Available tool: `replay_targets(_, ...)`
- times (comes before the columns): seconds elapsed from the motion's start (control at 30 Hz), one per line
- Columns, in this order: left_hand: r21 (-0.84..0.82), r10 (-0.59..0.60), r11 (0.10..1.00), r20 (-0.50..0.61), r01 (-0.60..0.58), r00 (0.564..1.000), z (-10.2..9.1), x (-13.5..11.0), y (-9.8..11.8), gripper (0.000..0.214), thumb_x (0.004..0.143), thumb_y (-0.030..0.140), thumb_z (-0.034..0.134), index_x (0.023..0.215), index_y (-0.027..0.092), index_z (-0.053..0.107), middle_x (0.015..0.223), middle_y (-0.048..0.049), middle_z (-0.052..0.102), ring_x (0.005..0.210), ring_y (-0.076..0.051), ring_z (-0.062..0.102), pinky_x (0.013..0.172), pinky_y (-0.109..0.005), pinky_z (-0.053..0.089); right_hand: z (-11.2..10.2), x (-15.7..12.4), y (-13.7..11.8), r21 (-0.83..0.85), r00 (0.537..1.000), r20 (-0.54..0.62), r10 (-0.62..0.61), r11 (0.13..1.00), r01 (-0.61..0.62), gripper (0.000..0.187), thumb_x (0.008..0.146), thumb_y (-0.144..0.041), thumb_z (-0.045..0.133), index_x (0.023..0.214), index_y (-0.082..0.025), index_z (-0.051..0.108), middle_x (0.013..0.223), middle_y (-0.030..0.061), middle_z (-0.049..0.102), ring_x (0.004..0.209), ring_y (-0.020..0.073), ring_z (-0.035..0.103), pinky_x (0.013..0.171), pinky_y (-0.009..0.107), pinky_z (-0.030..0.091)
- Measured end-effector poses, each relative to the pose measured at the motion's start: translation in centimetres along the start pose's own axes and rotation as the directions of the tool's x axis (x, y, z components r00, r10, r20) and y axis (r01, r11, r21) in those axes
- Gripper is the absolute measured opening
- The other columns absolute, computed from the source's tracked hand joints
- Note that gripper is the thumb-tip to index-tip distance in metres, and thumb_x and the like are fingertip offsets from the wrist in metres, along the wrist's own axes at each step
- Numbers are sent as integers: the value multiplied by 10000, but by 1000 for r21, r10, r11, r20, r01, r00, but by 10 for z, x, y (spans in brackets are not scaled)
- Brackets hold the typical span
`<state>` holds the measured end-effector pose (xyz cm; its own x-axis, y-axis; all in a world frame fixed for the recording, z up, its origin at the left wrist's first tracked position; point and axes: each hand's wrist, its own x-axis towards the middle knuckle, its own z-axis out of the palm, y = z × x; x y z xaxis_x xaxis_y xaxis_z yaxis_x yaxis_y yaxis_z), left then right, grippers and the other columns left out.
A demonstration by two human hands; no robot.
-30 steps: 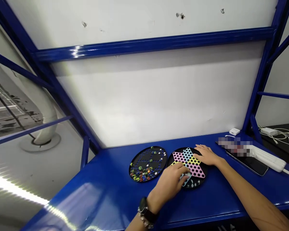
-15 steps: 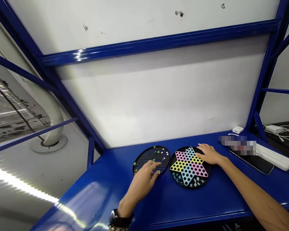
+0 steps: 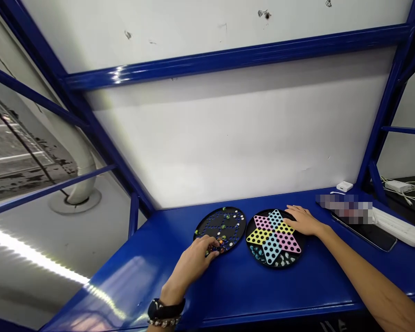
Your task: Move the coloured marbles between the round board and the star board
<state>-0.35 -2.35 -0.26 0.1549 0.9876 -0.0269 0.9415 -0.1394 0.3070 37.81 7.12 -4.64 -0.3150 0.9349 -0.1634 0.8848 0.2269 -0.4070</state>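
My left hand point(image 3: 195, 258) is over the near-left rim of a round black game board point(image 3: 212, 226), fingers curled downward. Thumb and index finger are apart, close to several coloured marbles point(image 3: 221, 241) at the board's near edge. More marbles and white pieces sit among the blue-ringed holes. My right hand point(image 3: 303, 220) lies open at the far-right edge of a Chinese checkers board point(image 3: 271, 236), its fingers stretched and the thumb near a yellow point of the star. Blue and clear marbles rest in this board's near rim.
Both boards stand on a blue metal table point(image 3: 228, 290) against a white wall panel point(image 3: 228, 138). To the right lie a phone point(image 3: 366, 234), a white power strip point(image 3: 399, 227) and a white charger point(image 3: 344, 186). Blue frame bars point(image 3: 228, 60) cross above.
My left hand has drawn back toward the near-left edge of the left board, uncovering more holes and an orange marble. My right hand stays in place on the other board. The view has shifted slightly.
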Motion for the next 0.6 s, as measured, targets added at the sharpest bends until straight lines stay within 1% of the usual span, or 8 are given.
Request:
replay_targets(0.13, -56, 15, 998, 56, -11, 998, -1, 5, -7, 240, 833, 395, 527, 974, 274, 680, 1089, -13, 687, 1030, -226, 596, 901, -331, 441, 0, 1, -1, 9, 1000, 1, 3, 1000, -3, 760, 893, -689, 257, 1481, -221, 363, 1599, 62, 215, 1472, 310, 122, 1171, 496, 118)
replay_targets(0.27, -139, 56, 990, 125, -38, 991, -7, 11, -14, 271, 819, 425, 541, 959, 265, 709, 1013, -6, 708, 853, -197, 613, 772, -299, 460, 1, 2, -1, 14, 1000, 6, 9, 1000, -9, 771, 885, -699, 261, 1479, -220, 370, 1600, 60, 214, 1472, 317, 116, 1170, 493, 120)
replay_targets(0.33, -156, 62, 987, 132, -41, 989, -9, 13, -15, 273, 813, 423, 548, 950, 256, 716, 974, -3, 716, 796, -185, 609, 733, -288, 456, 1, 2, -1, 14, 1000, 5, 10, 1000, -10, 772, 882, -701, 265, 1472, -217, 381, 1597, 59, 221, 1472, 316, 119, 1169, 486, 127)
replay_targets(0.4, -151, 47, 988, 90, -33, 995, -9, 16, -13, 282, 825, 426, 537, 966, 253, 708, 960, -2, 719, 771, -176, 607, 719, -280, 453, 1, 2, -1, 17, 1000, 3, 5, 1000, -5, 772, 882, -702, 265, 1470, -216, 382, 1597, 60, 222, 1472, 314, 120, 1169, 485, 129)
replay_targets(0.47, -128, 27, 991, 19, -24, 999, -8, 20, -8, 298, 852, 435, 504, 999, 253, 689, 970, -4, 717, 759, -174, 611, 707, -276, 451, 1, 2, -1, 17, 1000, 5, 6, 1000, -6, 772, 883, -701, 264, 1475, -217, 373, 1598, 62, 217, 1472, 314, 118, 1167, 493, 125)
replay_targets(0.53, -83, 25, 996, -47, -29, 999, -5, 25, -2, 295, 881, 427, 471, 1019, 258, 670, 985, -9, 711, 781, -179, 625, 708, -274, 450, 1, 2, -1, 15, 1000, 4, 6, 1000, -6, 771, 886, -697, 263, 1477, -215, 369, 1599, 63, 214, 1472, 314, 114, 1167, 497, 121)
replay_targets(0.6, -18, 45, 999, -63, -46, 997, 0, 31, 5, 260, 889, 388, 475, 1021, 262, 661, 997, -14, 705, 841, -188, 640, 716, -270, 449, 0, 2, -1, 13, 1000, 4, 6, 1000, -6, 769, 888, -693, 263, 1478, -212, 368, 1599, 64, 214, 1473, 314, 113, 1167, 491, 122)
